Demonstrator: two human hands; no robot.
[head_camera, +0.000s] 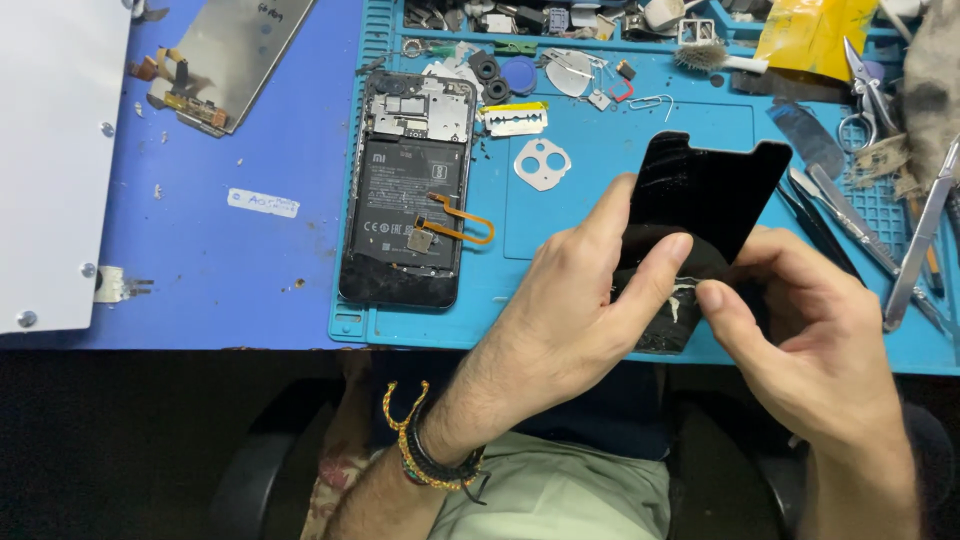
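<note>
1. Head view: the opened phone (408, 190) lies back-up on the blue mat (600, 200) on the counter, its cover already off, the orange flex cable (462, 220) loose.
2. The left hand (570, 310) and right hand (810, 350) hold the black back cover (705, 190) just above the mat's near edge, fingers pinching its lower end, where whitish adhesive residue remains; cleaning looks unfinished.
3. The tweezers (925, 240) lie untouched to the right.
</note>
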